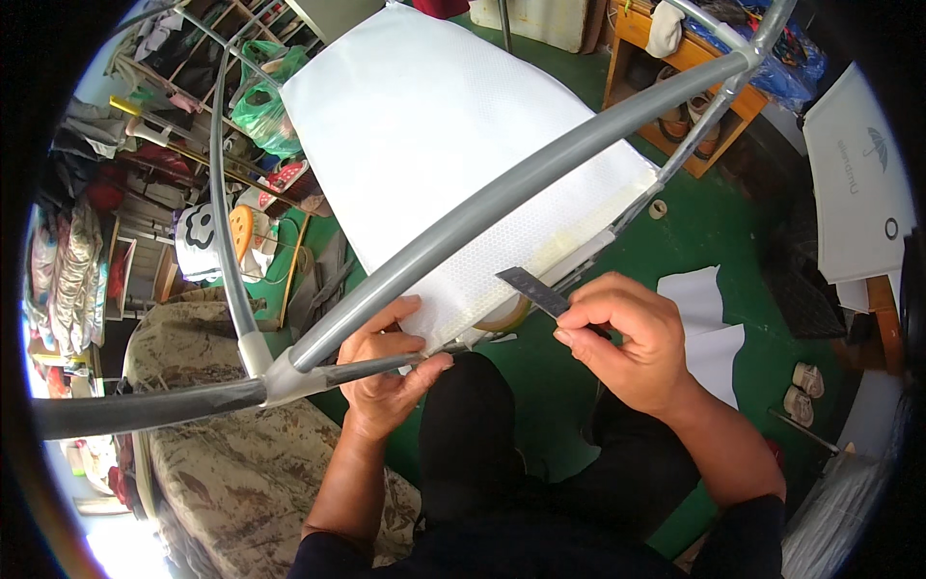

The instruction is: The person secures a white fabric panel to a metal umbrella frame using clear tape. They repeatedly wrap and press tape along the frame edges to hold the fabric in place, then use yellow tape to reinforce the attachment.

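A white quilted sheet (424, 145) is stretched within a grey tubular frame (521, 183), and its near edge lies along a thinner lower tube (371, 370). My left hand (381, 372) closes around that lower tube at the sheet's near-left corner, thumb below and fingertips against the sheet. Pinched between thumb and fingers, a flat dark blade (531, 289) with a slanted tip sticks out of my right hand (632, 343). The blade points left, above the sheet's near edge; whether it touches is unclear. Partly hidden under that edge is a yellowish tape roll (509, 317).
Camouflage cloth (212, 415) covers something at lower left. White sheets (709, 333) lie on the green floor (617, 454), right of my knees. A small tape roll (658, 208) rests farther off. A wooden cabinet (627, 34) stands at far right, and crowded shelves (178, 87) line the left.
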`<state>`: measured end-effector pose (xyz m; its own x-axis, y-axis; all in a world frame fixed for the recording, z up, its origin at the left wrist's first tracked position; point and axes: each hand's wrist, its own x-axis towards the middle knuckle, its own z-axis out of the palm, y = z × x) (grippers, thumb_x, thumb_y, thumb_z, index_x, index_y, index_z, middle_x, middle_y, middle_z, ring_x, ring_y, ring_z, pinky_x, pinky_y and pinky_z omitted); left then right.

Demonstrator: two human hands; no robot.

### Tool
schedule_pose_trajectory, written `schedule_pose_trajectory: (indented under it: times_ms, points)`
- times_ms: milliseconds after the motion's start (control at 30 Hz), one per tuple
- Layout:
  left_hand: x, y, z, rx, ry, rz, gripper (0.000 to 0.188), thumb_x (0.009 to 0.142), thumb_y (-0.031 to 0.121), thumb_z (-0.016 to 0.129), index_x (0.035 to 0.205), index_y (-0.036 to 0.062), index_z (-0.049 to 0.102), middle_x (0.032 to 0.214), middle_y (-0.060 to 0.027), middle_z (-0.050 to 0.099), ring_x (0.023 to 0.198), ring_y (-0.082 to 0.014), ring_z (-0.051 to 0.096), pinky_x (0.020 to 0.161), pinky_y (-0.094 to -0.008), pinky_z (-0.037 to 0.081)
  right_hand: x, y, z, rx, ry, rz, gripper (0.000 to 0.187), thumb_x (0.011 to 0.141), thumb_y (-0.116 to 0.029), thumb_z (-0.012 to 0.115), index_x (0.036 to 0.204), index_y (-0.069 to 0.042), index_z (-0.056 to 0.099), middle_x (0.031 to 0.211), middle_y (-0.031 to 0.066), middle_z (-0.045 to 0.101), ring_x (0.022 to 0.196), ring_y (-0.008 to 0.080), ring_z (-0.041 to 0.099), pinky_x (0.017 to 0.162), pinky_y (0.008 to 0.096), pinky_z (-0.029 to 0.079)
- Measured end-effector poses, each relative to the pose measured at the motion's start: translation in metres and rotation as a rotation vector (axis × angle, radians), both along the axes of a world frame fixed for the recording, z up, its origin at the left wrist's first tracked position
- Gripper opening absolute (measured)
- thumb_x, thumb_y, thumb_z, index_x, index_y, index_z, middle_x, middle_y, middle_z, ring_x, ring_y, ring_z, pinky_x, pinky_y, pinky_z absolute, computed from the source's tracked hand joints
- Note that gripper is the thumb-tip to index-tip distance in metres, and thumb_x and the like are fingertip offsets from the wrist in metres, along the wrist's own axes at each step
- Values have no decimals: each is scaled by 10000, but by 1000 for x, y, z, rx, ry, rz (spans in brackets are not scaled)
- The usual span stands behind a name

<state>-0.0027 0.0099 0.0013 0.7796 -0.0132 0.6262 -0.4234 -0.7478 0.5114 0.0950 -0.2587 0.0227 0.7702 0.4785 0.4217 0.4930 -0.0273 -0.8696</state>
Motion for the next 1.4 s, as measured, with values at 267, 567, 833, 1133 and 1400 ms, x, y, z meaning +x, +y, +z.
schedule_pose_trajectory:
  times_ms: [267,567,833,1133,1400]
  points:
    - [5,-6,3,73,-22,-11,380,638,66,883,953,66,671,1124,-139,698,958,-293,660,848,-394,509,-1,-3,-4,20,-14,70,173,794,83,752,934,-1,692,895,100,669,700,149,627,604,262,491]
    - [13,-30,-6,139,-156,162,328,605,-114,621,855,73,520,967,-110,627,878,-300,589,798,-408,489,0,-6,-3,25,13,81,147,809,51,754,923,-16,690,894,83,685,746,173,669,631,275,516]
    - [19,-41,-23,89,-257,279,367,604,-147,609,852,94,484,992,-84,607,894,-275,571,804,-394,481,4,-17,-5,-28,127,292,120,817,18,762,907,-24,695,909,76,698,777,175,684,676,284,535]
    - [20,-46,-31,53,-280,316,327,638,-152,608,825,80,474,1136,-104,654,1017,-297,555,912,-414,453,32,-48,-84,-411,645,448,153,880,-79,733,1016,-28,683,873,36,714,751,115,655,673,292,518]
    - [24,-54,-34,25,-293,358,324,637,-172,565,810,82,463,1160,-86,666,1083,-300,511,938,-426,426,26,-100,-302,-868,611,159,298,820,-85,716,1109,-21,681,913,102,729,745,197,703,693,350,549]
